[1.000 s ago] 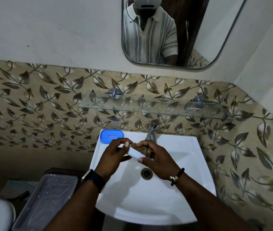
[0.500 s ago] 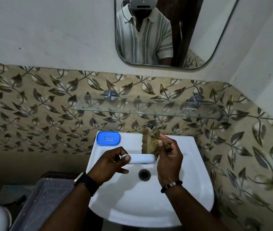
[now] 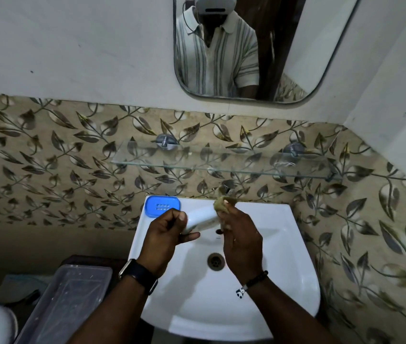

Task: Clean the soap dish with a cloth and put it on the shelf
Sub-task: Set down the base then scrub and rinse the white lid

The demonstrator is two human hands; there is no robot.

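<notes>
Dish: white soap dish [image 3: 203, 219], mid-frame, held above the back of the sink [image 3: 283, 247]; tilted, left end lower
Left hand: left hand [image 3: 166, 235] curled round the dish's left end, thumb on top, fingers under; watch [image 3: 138, 275] on the wrist
Right hand: right hand [image 3: 240, 240] bunches the cloth [image 3: 223, 202] between thumb and fingers, pressed on the dish's right end; beaded band [image 3: 255, 281] on the wrist
Cloth: olive-brown, wadded, sticks up past the fingertips, partly covers the tap [image 3: 226, 186] behind it
Blue piece: blue tray [image 3: 163, 206] with small holes, flat on the sink's back-left corner, just left of the left hand, not touching it
Shelf: glass shelf [image 3: 221, 161] on the leaf-pattern tile wall, above the sink, upper middle of frame; two metal mounts
Drain: drain [image 3: 215, 261] between the two wrists, lower centre
Mirror: mirror [image 3: 321, 58] top centre, shows a person in a striped shirt wearing a headset
Lower left: clear bin [image 3: 65, 301] beside the sink; white rounded object at the frame corner, cannot tell what it is
</notes>
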